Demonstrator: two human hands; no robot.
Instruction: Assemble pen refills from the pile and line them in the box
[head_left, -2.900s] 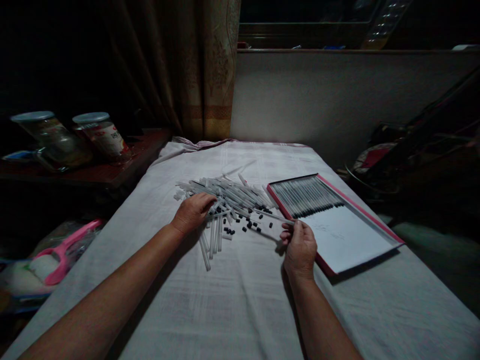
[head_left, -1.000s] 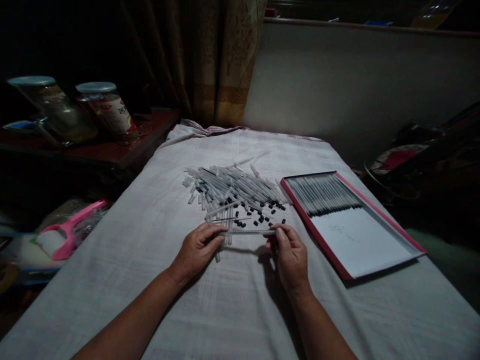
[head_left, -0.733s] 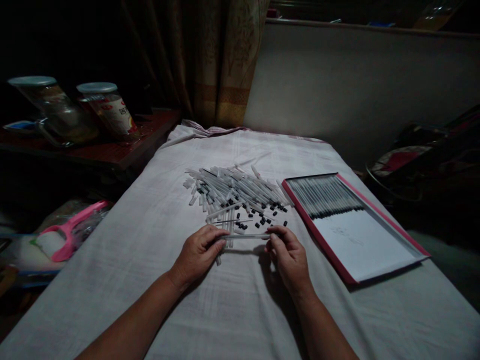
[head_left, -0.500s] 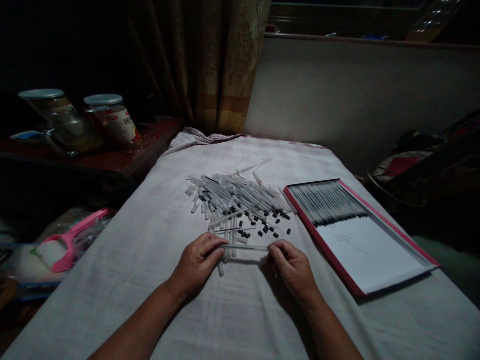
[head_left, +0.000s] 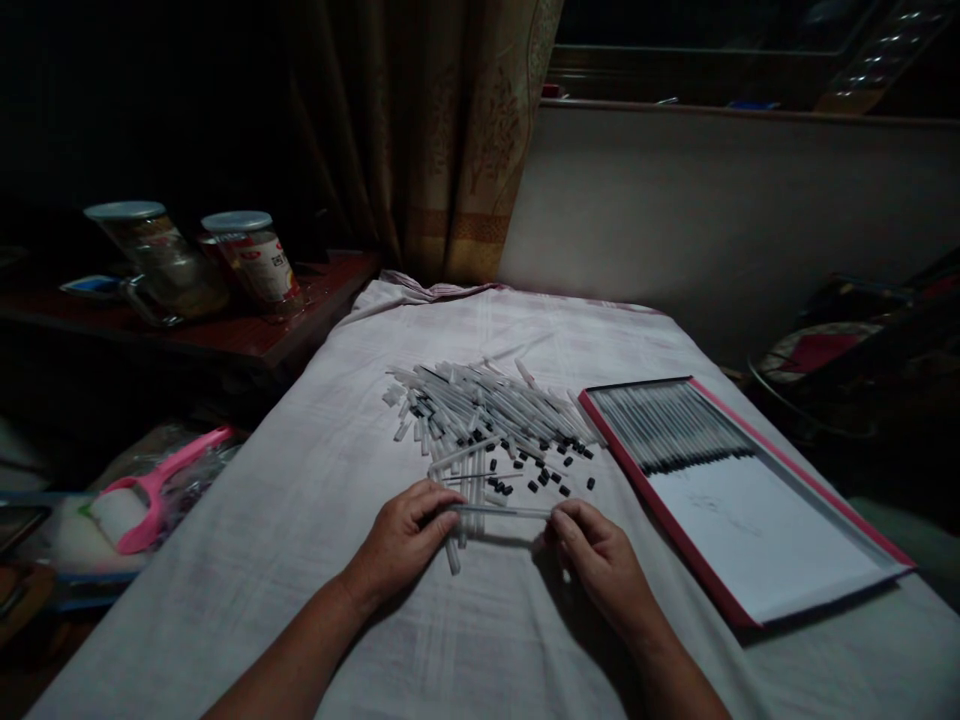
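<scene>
Between my two hands a clear pen barrel point(head_left: 506, 512) lies level, just above the cloth. My left hand point(head_left: 409, 530) pinches its left end, and my right hand point(head_left: 592, 545) pinches its right end with thumb and forefinger. A small pale piece shows under my right fingers, too dim to name. Beyond my hands lies a loose heap of clear pen barrels and caps point(head_left: 480, 400). Several small black plugs point(head_left: 543, 475) are scattered at its near right side. A thin refill point(head_left: 484, 477) rests just past the held barrel.
To the right, a shallow red-edged box point(head_left: 667, 530) holds a row of pens point(head_left: 671, 425) with black ends, above white paper. A pale checked cloth point(head_left: 450, 650) covers the table. Lidded jars point(head_left: 259, 265) stand on a dark red side table point(head_left: 277, 345). A pink-handled object point(head_left: 154, 500) lies lower left.
The whole view has shifted, so things appear lower and slightly to the right. Both hands still grip the pen barrel's ends in nearly the same pose.
</scene>
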